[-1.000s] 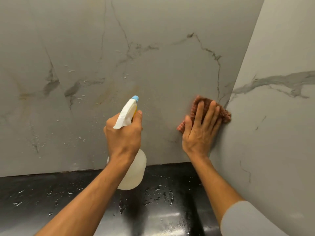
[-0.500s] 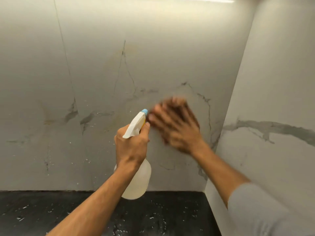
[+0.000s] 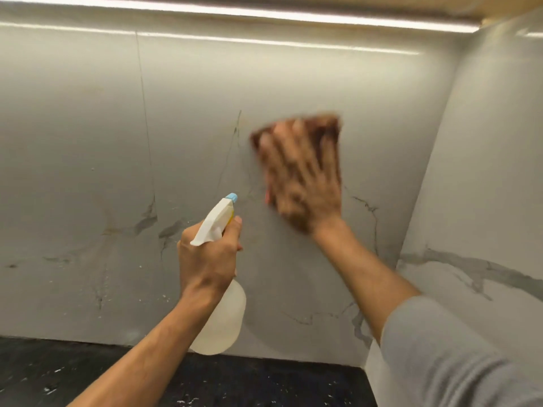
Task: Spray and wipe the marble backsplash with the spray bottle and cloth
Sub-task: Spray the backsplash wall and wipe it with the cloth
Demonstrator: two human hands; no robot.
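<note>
The grey-veined marble backsplash (image 3: pixel 88 142) fills the view ahead. My left hand (image 3: pixel 208 259) grips a translucent white spray bottle (image 3: pixel 226 318) with a white trigger head and blue nozzle, pointed at the wall a little away from it. My right hand (image 3: pixel 302 177), blurred by motion, presses a reddish-brown cloth (image 3: pixel 329 124) flat against the backsplash, up and to the right of the nozzle. Most of the cloth is hidden under the hand. Small droplets speckle the wall at lower left.
A marble side wall (image 3: pixel 484 186) meets the backsplash at a corner on the right. A black countertop (image 3: pixel 264 383) with water drops runs along the bottom. A light strip (image 3: pixel 264 13) glows under the cabinet above.
My right hand swept the cloth from the right corner leftward, then up the backsplash. The view tilted upward, showing the light strip. My left hand keeps holding the bottle.
</note>
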